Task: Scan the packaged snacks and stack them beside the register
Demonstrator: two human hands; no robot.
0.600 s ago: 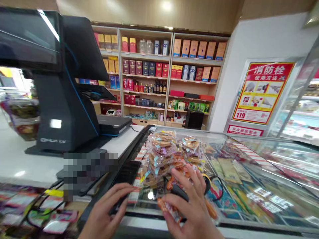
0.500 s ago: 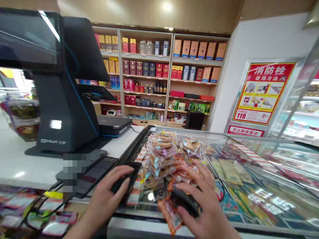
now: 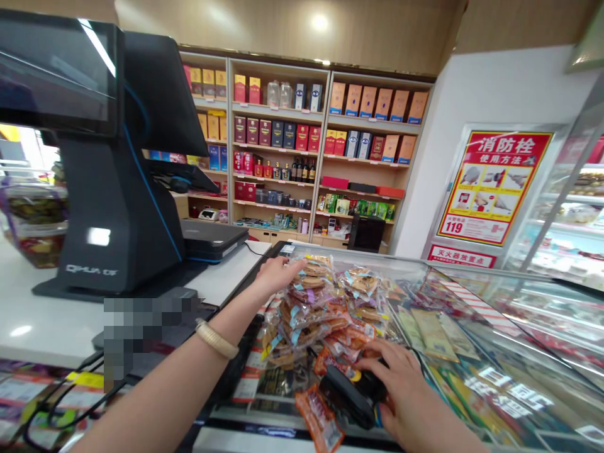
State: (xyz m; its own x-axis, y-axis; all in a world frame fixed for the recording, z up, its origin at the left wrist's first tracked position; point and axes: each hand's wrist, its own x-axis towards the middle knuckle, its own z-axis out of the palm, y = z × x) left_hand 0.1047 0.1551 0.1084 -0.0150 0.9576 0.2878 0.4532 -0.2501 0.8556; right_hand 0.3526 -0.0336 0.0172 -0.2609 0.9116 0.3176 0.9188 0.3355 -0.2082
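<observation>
Reaching out with the left hand point(image 3: 279, 275) to the far left edge of the clear-wrapped packets point(image 3: 306, 314), piled on the glass-topped counter point(image 3: 278, 412); cannot tell from here whether closed in a grip or merely laid on the wrapping. Holding the black scanner point(image 3: 346, 396) in the right hand point(image 3: 409, 385), with a curled grip clamped on its side, just beside an orange packet point(image 3: 319, 418) at the near edge and well to the right of the dark register point(image 3: 117, 220).
</observation>
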